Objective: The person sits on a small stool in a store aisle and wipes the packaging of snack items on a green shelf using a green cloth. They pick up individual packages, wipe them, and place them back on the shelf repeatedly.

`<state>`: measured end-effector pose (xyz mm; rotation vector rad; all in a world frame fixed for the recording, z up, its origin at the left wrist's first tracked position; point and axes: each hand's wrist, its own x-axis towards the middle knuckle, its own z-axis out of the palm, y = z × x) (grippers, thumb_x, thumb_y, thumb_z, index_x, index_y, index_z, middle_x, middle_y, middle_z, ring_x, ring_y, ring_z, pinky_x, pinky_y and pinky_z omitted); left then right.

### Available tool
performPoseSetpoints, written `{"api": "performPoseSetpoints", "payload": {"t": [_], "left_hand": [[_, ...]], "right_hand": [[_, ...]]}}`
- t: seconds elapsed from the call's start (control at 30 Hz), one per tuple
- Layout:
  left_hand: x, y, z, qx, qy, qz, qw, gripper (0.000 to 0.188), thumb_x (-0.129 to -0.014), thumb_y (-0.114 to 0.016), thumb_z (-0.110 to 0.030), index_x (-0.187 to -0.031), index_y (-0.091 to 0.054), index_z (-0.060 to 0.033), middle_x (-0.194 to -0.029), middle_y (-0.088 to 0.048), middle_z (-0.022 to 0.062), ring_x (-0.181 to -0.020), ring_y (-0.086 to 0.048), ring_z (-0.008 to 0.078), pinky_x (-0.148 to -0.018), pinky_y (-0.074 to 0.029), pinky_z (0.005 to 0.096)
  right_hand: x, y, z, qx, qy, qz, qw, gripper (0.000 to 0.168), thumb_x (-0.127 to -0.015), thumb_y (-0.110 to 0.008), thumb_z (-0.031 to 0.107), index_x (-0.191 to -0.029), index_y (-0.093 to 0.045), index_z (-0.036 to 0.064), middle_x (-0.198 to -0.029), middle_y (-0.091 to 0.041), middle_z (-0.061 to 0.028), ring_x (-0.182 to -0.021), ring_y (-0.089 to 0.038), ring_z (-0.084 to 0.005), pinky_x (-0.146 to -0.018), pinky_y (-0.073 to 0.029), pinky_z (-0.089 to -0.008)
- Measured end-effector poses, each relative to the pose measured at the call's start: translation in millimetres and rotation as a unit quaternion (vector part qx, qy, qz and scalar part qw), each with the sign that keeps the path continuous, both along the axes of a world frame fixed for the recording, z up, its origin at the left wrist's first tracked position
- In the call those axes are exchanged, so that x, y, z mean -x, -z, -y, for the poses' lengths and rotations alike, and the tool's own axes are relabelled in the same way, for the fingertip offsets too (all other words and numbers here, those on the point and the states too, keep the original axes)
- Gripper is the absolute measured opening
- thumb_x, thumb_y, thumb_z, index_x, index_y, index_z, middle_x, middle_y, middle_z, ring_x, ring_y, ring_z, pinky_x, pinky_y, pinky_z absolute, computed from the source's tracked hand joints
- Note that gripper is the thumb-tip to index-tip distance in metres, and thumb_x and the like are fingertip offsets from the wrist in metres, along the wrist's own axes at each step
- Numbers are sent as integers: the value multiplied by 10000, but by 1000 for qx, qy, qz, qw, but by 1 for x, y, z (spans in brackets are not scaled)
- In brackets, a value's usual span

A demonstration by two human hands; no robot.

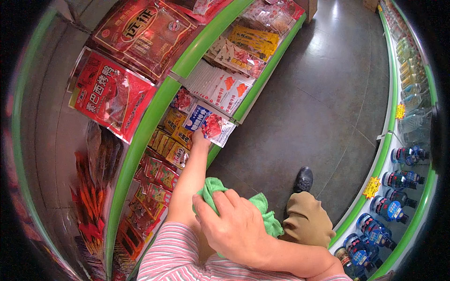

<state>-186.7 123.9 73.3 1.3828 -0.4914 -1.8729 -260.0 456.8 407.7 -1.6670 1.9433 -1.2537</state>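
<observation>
My left hand [199, 137] reaches over a lower shelf and grips a blue-and-white snack packet [213, 123] with a picture of red meat on it. The thumb shows at the packet's near edge; the fingers are hidden beneath it. Close to my body, my right hand [233, 223] is closed around a bunched green cloth [265, 214], which sticks out on both sides of the fingers. Yellow packets [177, 154] lie beside my left wrist, and a row of white packets [225, 91] stands just beyond the blue-and-white one.
Green-edged shelving [140, 140] runs along the left, with large red packages [112, 95] on its upper level. Across the dark floor aisle [274, 123], another shelf holds dark bottles [381, 207] and yellow price tags [372, 187]. A cardboard box [311, 10] stands at the far shelf end.
</observation>
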Motion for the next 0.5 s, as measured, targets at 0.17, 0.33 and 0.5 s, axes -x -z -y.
{"api": "performPoseSetpoints", "payload": {"t": [0.17, 0.33, 0.5], "left_hand": [[58, -42, -46, -71, -14, 3, 997, 326, -958, -319, -149, -1153, -565, -59, -1166, -606, 114, -1086, -585, 279, -911, -488, 477], [32, -18, -24, -23, 22, -174, 984, 281, -934, -383, -170, -1095, -600, -93, -1116, -633, 139, -1065, -597, 291, -960, -452, 499], [29, 1, -20, -50, -28, -44, 997, 232, -950, -377, -116, -1031, -584, -51, -1074, -639, 151, -997, -621, 305, -910, -478, 546]], "right_hand": [[1, 14, 3, -41, -9, -3, 999, 340, -703, -581, 150, -1021, -621, 37, -832, -551, -87, -789, -559, -223, -591, -476, -312], [-10, 10, 12, -9, -20, -4, 1000, 365, -675, -685, 167, -1021, -624, 67, -785, -535, -91, -719, -549, -246, -567, -472, -347], [-18, 16, 14, -20, -32, -14, 999, 384, -665, -724, 155, -1028, -622, 80, -769, -528, -90, -698, -546, -255, -546, -467, -359]]}}
